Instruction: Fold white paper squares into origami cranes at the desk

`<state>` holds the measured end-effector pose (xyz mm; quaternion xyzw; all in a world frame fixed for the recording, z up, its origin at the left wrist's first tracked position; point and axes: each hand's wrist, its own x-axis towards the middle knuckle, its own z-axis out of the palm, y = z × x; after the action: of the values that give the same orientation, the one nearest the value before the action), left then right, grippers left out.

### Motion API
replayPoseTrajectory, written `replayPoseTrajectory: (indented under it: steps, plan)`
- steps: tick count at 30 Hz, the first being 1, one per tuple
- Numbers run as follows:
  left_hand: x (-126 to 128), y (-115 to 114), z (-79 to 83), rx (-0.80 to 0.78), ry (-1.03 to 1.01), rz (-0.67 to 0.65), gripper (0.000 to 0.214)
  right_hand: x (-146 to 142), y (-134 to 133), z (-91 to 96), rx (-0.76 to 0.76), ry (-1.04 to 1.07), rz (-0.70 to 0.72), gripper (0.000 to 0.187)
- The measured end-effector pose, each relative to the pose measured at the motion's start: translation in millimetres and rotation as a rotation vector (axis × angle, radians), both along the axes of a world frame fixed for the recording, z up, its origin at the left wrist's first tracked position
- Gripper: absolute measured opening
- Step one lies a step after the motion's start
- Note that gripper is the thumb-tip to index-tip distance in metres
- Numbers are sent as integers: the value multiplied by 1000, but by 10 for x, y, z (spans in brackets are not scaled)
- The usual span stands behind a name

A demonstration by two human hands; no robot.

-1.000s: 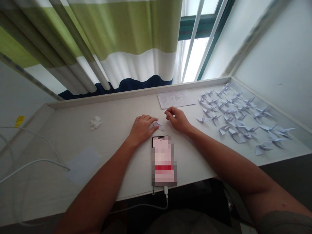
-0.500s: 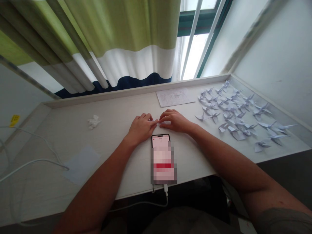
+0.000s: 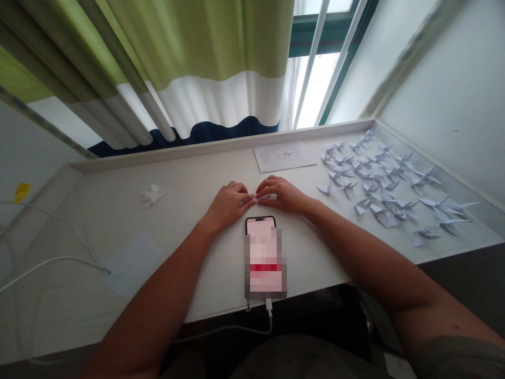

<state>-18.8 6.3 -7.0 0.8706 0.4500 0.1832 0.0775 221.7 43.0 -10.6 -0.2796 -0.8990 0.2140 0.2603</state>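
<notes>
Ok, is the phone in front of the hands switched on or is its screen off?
On: the phone shows a lit pink display with a red band; pixelation hides most details.

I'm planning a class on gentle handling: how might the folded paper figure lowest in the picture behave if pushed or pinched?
The folded paper figure looks light, being thin paper, so would probably slide easily. Its folded points may bend if pinched hard. Its angular shape makes rolling unlikely.
</notes>
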Motion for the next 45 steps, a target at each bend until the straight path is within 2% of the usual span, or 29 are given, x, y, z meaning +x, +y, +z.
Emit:
replayPoseTrajectory:
  steps: [10, 16, 20, 26, 34, 40, 45]
  plan:
    - [-8, 29, -74, 7, -61, 5, 24, -49, 12, -33, -13, -29, -4, 15]
    - [30, 34, -106, 13, -199, 10, 16, -88, 43, -90, -8, -38, -46, 17]
    - [63, 35, -105, -54, -294, -12, 11, -110, 57, -126, -15, -32, -64, 17]
    - [114, 30, -96, -176, -464, 117, 11, -70, 34, -110, -75, 59, -67, 12]
    - [143, 45, -110, -271, -530, 242, 5, -60, 50, -136, -123, 100, -153, 10]
    - [172, 46, -88, -259, -530, 260, 9, -62, 35, -124, -160, 116, -155, 8]
    - [186, 40, -71, -251, -495, 260, 15, -85, 39, -101, -217, 139, -209, 9]
